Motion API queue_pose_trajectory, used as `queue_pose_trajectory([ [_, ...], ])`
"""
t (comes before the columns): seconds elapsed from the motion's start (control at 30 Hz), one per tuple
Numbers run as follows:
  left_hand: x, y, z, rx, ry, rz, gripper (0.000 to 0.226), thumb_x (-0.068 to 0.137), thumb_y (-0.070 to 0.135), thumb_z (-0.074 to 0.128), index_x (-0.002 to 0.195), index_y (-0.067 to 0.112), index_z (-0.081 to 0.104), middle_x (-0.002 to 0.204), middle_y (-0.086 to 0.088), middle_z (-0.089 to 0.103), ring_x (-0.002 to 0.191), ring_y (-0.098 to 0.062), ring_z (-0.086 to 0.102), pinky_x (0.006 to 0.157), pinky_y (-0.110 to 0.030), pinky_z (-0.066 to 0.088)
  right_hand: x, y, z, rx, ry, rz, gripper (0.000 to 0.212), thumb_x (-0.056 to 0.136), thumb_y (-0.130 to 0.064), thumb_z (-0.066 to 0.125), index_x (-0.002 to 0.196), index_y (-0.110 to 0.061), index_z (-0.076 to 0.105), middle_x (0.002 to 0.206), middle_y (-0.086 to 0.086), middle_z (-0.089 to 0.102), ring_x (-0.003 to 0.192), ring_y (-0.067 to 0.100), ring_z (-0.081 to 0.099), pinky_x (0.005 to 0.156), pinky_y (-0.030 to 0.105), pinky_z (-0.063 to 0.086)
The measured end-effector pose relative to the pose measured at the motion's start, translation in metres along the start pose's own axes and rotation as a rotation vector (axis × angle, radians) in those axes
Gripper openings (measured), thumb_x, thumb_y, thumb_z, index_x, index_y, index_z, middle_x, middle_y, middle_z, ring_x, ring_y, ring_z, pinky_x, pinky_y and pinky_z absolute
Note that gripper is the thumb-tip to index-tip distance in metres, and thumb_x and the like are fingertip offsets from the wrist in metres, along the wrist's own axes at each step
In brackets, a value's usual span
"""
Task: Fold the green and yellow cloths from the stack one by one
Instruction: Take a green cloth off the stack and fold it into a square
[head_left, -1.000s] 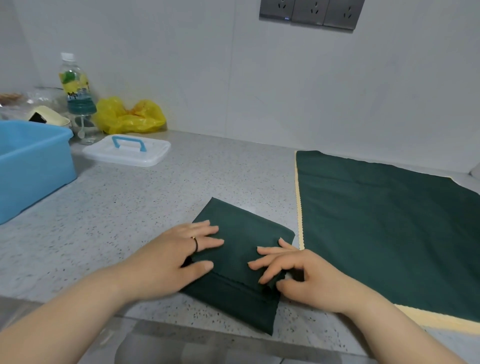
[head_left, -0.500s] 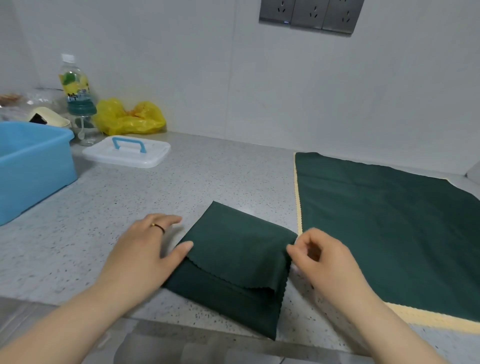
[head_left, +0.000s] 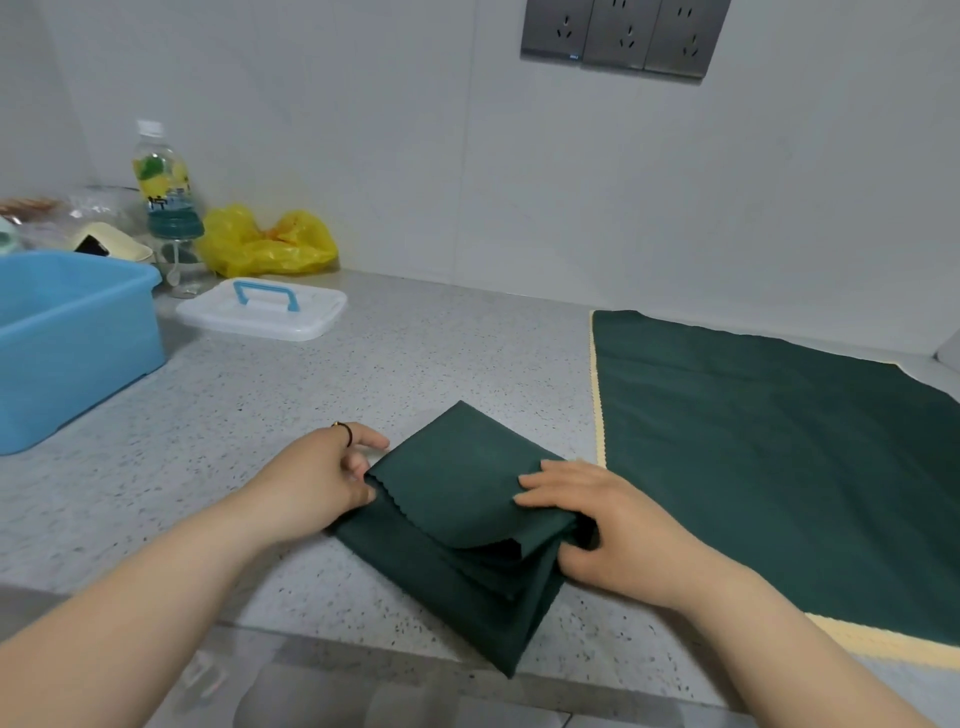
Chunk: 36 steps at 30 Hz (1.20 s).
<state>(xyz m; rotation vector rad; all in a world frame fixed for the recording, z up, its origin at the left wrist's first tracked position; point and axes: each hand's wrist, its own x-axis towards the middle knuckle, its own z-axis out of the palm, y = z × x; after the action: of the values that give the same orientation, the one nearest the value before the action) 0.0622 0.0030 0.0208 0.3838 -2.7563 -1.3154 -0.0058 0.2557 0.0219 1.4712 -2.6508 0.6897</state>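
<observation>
Folded green cloth (head_left: 452, 483) lies near the front edge of the surface (head_left: 363, 374), its top flap lifted off the lower layers. At the left edge stands a blue tub (head_left: 72, 353). Behind it, by the back wall, are a drink bottle (head_left: 161, 176) and a crumpled yellow bag (head_left: 265, 241), with a white lid (head_left: 223, 319) bearing a blue handle in front of them. The left hand (head_left: 317, 478) pinches the flap's scalloped left corner between thumb and fingers. The right hand (head_left: 613, 525) lays its fingers over the flap's right end, and its thumb seems tucked beneath, gripping it. Just beside that hand the stack (head_left: 779, 467) lies spread flat, a green sheet on top, with the edge of a yellow cloth (head_left: 872, 644) showing underneath.
</observation>
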Motion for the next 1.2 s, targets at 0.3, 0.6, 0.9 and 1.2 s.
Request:
queue_pose_trajectory([
  [0.3, 0.02, 0.009, 0.003, 0.083, -0.058, 0.042, 0.043, 0.083, -0.002, 0.057, 0.118, 0.02, 0.047, 0.066, 0.005, 0.049, 0.056, -0.007, 0.047, 0.05, -0.009, 0.037, 0.004, 0.013, 0.007, -0.216, 0.055, 0.049, 0.053, 0.085, -0.001, 0.041, 0.127, -0.031, 0.054, 0.143, -0.013, 0.038, 0.14, 0.006, 0.015, 0.105, 0.013, -0.013],
  [0.6, -0.007, 0.003, 0.006, 0.466, -0.115, 0.507, 0.051, 0.09, 0.031, 0.051, 0.127, 0.051, 0.022, 0.133, 0.037, 0.007, 0.125, 0.017, 0.003, 0.1, 0.0, -0.01, -0.032, -0.031, 0.008, -0.122, 0.071, 0.003, 0.052, 0.07, -0.035, 0.046, 0.118, -0.02, 0.06, 0.133, -0.015, 0.047, 0.128, -0.001, 0.036, 0.113, 0.02, 0.016],
  [0.9, -0.032, -0.005, 0.009, 0.683, -0.293, 0.471, 0.096, 0.059, 0.077, 0.056, 0.139, 0.049, 0.014, 0.125, 0.044, -0.009, 0.127, 0.014, 0.002, 0.095, -0.001, -0.007, -0.057, -0.055, 0.032, -0.345, 0.115, 0.133, 0.061, 0.04, -0.073, 0.072, 0.086, -0.033, 0.073, 0.106, -0.019, 0.067, 0.099, 0.002, 0.065, 0.08, 0.016, 0.05],
  [1.2, -0.052, -0.006, 0.003, 0.593, -0.198, 0.515, 0.079, 0.062, 0.061, 0.07, 0.129, 0.052, 0.029, 0.112, 0.044, 0.017, 0.109, 0.021, 0.017, 0.083, 0.013, 0.0, -0.067, -0.033, 0.017, 0.134, 0.332, 0.329, 0.007, 0.081, -0.014, 0.068, 0.077, -0.018, 0.07, 0.071, -0.014, 0.069, 0.072, 0.009, 0.061, 0.065, 0.014, 0.045],
])
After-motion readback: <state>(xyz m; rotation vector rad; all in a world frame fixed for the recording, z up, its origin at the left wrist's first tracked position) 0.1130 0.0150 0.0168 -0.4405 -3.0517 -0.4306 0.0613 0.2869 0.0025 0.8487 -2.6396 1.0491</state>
